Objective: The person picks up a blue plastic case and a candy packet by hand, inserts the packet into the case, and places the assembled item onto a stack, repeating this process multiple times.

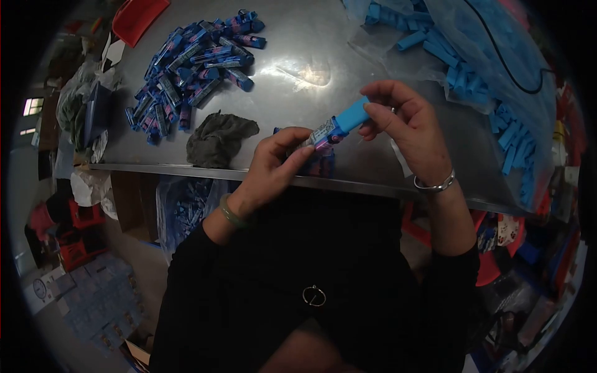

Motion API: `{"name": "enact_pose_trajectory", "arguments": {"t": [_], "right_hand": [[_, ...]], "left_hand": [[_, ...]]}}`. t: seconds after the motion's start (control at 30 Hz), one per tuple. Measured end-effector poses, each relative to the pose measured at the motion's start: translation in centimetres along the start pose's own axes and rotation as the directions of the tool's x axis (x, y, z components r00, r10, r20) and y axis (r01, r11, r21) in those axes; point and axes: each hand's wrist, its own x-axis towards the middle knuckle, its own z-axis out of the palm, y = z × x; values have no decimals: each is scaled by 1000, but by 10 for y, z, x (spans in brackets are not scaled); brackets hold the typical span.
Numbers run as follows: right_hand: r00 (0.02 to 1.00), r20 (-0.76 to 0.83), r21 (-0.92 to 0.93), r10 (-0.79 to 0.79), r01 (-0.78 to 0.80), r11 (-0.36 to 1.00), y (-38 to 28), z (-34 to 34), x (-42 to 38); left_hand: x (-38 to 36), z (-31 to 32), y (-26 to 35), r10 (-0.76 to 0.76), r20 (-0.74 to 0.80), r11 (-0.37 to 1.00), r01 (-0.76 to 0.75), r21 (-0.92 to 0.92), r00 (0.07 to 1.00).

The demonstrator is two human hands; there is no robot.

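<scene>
One printed sleeve (323,135) slants over the near table (292,102): left hand (268,163), fingers closed round its left end, apparently for steadiness; right hand (415,133), fingers pinching the protruding blue block (352,115), apparently for alignment.

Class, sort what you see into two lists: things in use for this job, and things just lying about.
In use, it seems:
- left hand, holding printed sleeve
- right hand, pinching blue piece partly inside it
- printed pile
- loose blue pieces

Probably lying about:
- cloth
- red tray
</scene>
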Motion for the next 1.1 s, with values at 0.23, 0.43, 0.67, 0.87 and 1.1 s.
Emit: {"name": "enact_pose_trajectory", "arguments": {"t": [0.23,0.43,0.67,0.87,1.1], "right_hand": [[990,75,-214,-122,136,967,16,6,1],[921,209,-530,-330,390,753,17,9,-6],[891,220,-747,-396,415,519,30,38,-26],[872,215,-766,-439,430,479,31,39,-27],[864,267,-710,-427,476,519,33,37,-30]], "left_hand": [[7,5,15,-216,254,805,319,-500,943],[8,14,11,-224,265,778,336,-532,938],[8,18,18,-244,297,624,384,-680,923],[6,22,11,-146,371,591,382,-710,917],[2,25,4,-127,439,520,437,-734,889]]}}
